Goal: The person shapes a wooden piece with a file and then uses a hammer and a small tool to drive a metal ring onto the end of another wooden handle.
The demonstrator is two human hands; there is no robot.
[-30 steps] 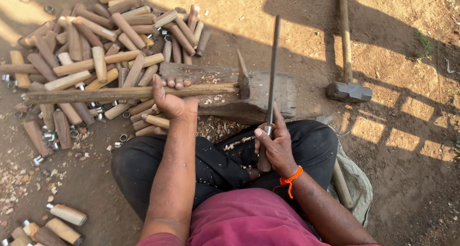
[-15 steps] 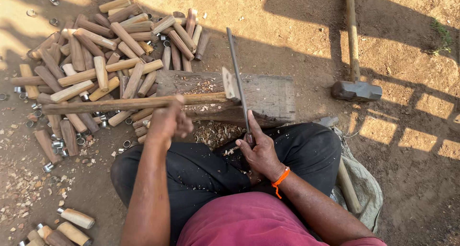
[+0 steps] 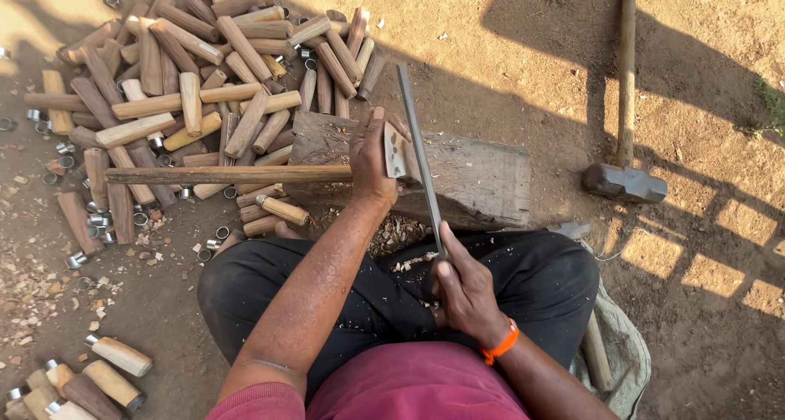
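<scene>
Block (image 3: 482, 179): rough grey wood, weathered, chipped along the edges. File (image 3: 419, 154): dull dark metal, matt. Blade (image 3: 398, 152): greyish metal w/ worn, blotchy face. Long handle (image 3: 221, 175): pale bare wood, fairly smooth. Pile of short handles (image 3: 204, 76): bare wood, some light & smooth, some brown & rougher. Ferrules (image 3: 98, 220): shiny metal. Sledge (image 3: 623, 183): matt dark metal head, wood shaft. Trousers (image 3: 540, 277): black cloth, dusted w/ wood chips. Shirt (image 3: 409, 387): dull red cloth. Wristband (image 3: 500, 346): bright orange, looks like thread. Ground (image 3: 531, 52): dry, gritty dirt.
</scene>
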